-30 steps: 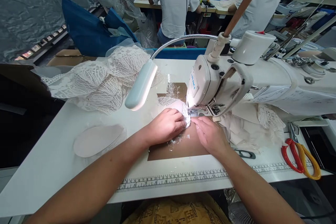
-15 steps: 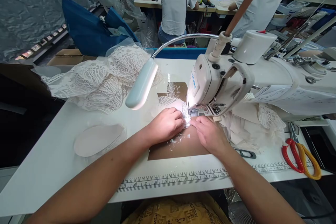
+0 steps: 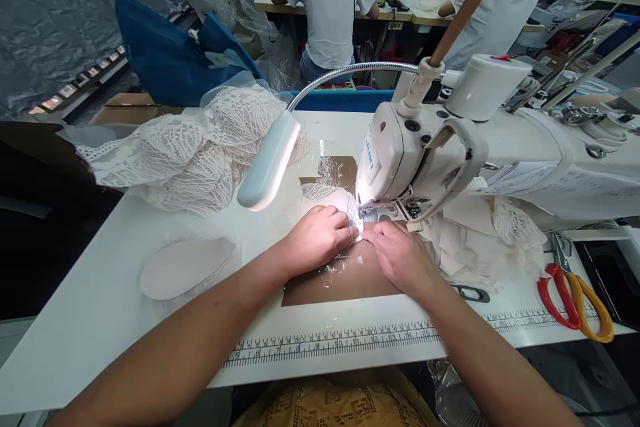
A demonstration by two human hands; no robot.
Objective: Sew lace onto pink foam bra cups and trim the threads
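A small piece of white lace fabric (image 3: 337, 199) lies under the needle area of a white sewing machine (image 3: 395, 153). My left hand (image 3: 320, 237) rests on its near left part, fingers bent and thumb pressed to the lace. On the other side, my right hand (image 3: 397, 253) pinches the near right edge, fingers closed together. Both hands are just in front of the presser foot, over a brown patch (image 3: 345, 280) on the table. The needle tip is too small to make out. A lit lamp head (image 3: 270, 160) hangs to the left of the machine.
Piled white lace (image 3: 200, 147) lies at the back left, with an oval pad (image 3: 190, 267) nearer. More lace pieces (image 3: 470, 240) lie right of the machine. Scissors (image 3: 575, 293) sit at the right edge; a ruler strip (image 3: 340, 343) runs along the front. Two people sit beyond.
My left thumb has stretched a little to the right along the lace. My right hand stays almost where it was.
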